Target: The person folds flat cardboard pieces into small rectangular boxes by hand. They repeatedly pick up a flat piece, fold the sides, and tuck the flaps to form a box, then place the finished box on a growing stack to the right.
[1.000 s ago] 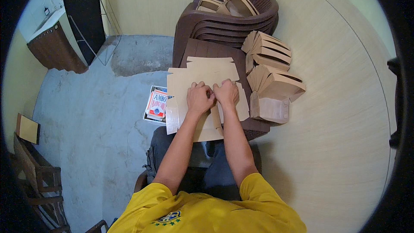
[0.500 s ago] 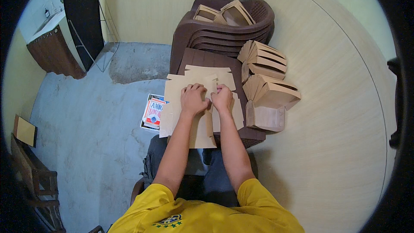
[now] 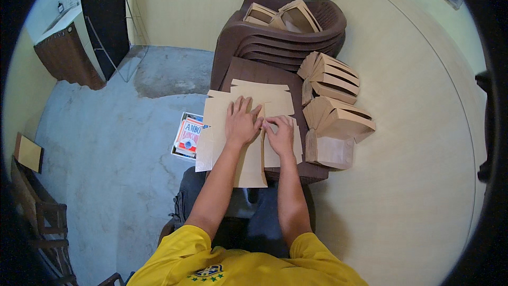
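Observation:
A flat, die-cut brown cardboard blank [image 3: 219,145] with notched edges lies on a dark brown plastic surface [image 3: 248,69] in front of me. A second cardboard blank [image 3: 267,92] shows under its far and right sides. My left hand [image 3: 243,123] rests flat on the upper blank with its fingers spread. Just right of it, my right hand [image 3: 280,133] is closed, thumb and fingers pinching the raised strip along that blank's right edge. The two hands' fingertips nearly meet at this fold.
Stacked brown plastic chairs [image 3: 225,47] stand behind, with folded cardboard boxes [image 3: 301,16] on top. More nested cardboard boxes [image 3: 333,77] sit to the right, beside the wall. A white box [image 3: 182,151] holding a red-and-white pack [image 3: 189,135] stands on the left.
My right hand has slid slightly nearer to me along the blank's folded edge. My left hand's fingers have straightened and spread. The whole view has shifted a little.

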{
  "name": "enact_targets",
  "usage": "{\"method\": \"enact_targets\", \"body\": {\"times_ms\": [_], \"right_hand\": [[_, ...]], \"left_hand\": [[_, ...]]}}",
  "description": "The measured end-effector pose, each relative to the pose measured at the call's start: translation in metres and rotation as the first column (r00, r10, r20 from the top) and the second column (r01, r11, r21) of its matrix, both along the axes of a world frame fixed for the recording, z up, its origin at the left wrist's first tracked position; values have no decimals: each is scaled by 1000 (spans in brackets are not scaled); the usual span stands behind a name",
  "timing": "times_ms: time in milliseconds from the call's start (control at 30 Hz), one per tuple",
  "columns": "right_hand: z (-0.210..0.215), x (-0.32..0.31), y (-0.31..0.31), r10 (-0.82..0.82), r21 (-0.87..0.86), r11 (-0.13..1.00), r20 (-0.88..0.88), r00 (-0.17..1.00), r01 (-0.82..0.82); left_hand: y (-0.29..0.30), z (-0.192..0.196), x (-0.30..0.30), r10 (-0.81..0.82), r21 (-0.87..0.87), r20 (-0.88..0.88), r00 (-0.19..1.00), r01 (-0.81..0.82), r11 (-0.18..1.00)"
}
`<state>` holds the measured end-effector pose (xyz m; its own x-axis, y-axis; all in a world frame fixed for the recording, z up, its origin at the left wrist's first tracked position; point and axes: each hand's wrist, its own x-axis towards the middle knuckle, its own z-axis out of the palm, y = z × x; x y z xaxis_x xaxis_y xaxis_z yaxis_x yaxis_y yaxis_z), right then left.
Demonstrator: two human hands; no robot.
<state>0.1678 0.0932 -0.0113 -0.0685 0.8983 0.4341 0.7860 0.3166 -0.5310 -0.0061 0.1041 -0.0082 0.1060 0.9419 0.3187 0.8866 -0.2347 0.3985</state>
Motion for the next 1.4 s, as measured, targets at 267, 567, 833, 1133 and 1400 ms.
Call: {"method": "enact_targets", "body": {"times_ms": [267,567,833,1133,1400], "right_hand": [[-2,-3,33,-208,-110,970,94,974,217],[-4,-38,98,-480,-53,873,78,874,485],[-5,-22,101,-153,-196,976,-336,929,89],[-1,-9,68,204,-24,978,-42,978,-205],[2,-15,42,98,-151,983,-60,993,-106]], "left_hand": [[4,-12,0,-58,-60,-6,998,57,997],[2,1,2,-48,-159,-30,998,43,986],[2,3,5,-34,-155,-47,998,27,988],[4,10,6,-2,-171,-6,1000,1,985],[7,3,9,6,-170,-80,997,-20,985]]}}
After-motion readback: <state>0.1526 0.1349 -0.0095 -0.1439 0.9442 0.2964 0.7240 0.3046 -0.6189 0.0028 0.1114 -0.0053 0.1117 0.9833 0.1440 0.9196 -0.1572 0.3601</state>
